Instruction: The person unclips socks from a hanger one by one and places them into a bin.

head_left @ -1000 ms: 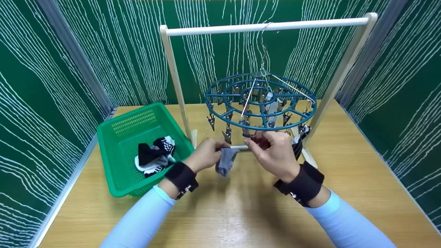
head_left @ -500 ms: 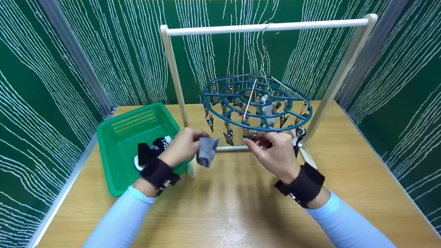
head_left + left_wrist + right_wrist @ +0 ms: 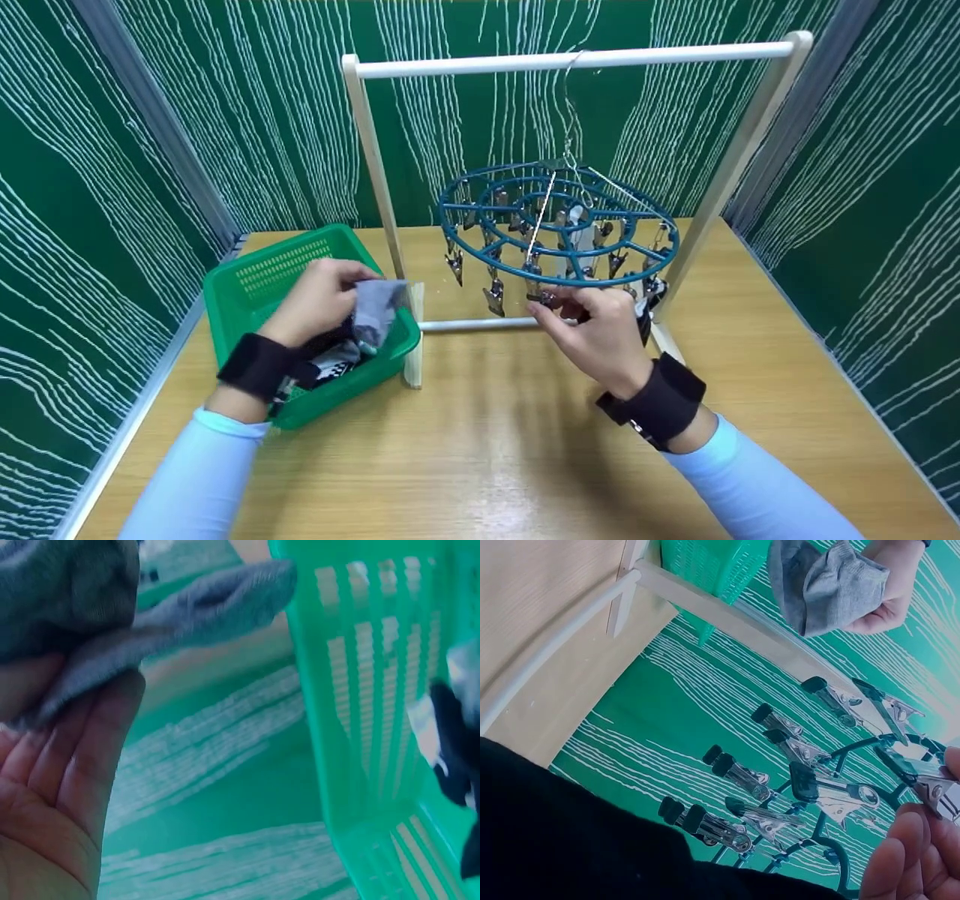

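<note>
My left hand holds a grey sock by its edge, over the right part of the green basket. In the left wrist view the sock lies between thumb and fingers. Black, white and checkered socks lie in the basket, partly hidden by the hand. At the near edge of the round blue clip hanger, my right hand pinches a metal clip between thumb and fingers. Other clips dangle from the hanger with nothing in them.
The hanger hooks over the top bar of a wooden rack standing on the table. A pale sock hangs toward the hanger's middle, and a dark one on its right side. The rack's left foot stands beside the basket.
My left hand has carried the grey sock leftward, from beside the hanger to over the basket. The right hand keeps its pinch on the clip, while the hanger has shifted slightly left.
</note>
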A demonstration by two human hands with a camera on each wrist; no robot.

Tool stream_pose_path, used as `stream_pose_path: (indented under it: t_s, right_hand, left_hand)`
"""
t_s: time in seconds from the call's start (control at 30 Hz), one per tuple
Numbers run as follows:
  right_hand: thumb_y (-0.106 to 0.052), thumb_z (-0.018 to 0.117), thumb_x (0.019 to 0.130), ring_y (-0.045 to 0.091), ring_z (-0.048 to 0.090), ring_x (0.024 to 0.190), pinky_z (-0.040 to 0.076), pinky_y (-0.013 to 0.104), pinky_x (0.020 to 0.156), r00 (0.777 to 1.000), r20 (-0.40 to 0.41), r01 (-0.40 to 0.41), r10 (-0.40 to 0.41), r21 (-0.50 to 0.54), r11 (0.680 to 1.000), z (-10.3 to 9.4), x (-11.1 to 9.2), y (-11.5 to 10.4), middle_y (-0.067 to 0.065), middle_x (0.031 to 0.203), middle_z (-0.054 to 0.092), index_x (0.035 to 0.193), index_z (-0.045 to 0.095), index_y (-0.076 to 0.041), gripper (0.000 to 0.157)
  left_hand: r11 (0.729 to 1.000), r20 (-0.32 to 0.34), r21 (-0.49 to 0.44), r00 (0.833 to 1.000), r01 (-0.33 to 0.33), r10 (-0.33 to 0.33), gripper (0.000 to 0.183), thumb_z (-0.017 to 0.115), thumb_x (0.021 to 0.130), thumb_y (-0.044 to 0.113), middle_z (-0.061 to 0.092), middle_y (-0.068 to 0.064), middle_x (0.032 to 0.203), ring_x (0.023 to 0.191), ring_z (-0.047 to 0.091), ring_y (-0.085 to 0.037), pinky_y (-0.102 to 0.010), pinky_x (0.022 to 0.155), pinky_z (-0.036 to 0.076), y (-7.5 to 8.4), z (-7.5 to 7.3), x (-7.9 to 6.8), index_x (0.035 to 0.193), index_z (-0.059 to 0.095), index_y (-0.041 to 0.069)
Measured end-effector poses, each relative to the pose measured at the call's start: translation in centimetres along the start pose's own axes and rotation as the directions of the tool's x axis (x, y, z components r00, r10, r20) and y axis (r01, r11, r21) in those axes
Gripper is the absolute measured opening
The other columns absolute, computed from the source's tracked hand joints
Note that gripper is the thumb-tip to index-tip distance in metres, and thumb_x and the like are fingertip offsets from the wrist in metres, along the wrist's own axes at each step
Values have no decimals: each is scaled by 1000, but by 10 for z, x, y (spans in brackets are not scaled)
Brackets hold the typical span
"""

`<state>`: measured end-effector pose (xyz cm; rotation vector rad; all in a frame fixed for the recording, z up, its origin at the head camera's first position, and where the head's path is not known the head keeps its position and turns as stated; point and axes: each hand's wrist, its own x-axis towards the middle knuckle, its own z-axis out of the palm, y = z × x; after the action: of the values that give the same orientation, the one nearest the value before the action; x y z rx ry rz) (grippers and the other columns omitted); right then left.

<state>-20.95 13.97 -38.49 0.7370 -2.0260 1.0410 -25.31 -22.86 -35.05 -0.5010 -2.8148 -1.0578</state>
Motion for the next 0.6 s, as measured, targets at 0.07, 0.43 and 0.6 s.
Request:
stream_pose_path:
  t_s: [0.07,0.43,0.6]
  right_hand:
    - [-3,88,86,18,67,57,50,12,60,1000,3,2,-2,2,1000,1,0,0,10,77,80,96,84,3,13]
    - [-2,88,86,19,67,58,51,10,61,1000,24,-18,17,24,1000,-4,-1,2,11,78,80,99,84,4,15]
    - [-2,89,86,18,66,56,52,15,57,1000,27,-1,0,38,999,-4,-1,3,11,78,80,98,83,5,15]
  left_hand:
    - [1000,17,17,1000,20,-20,40,51,92,-10,79,-21,116,99,66,-29,-35,85,53,-6,-9,0,118,80,-3]
    - [973,27,188,989,136,-144,37,49,101,-5,75,-29,125,109,69,-38,-47,90,62,-40,-32,16,128,75,-7]
    - [931,51,349,990,103,-128,35,52,99,-6,75,-31,125,114,72,-44,-59,97,61,-59,-28,23,125,75,-9]
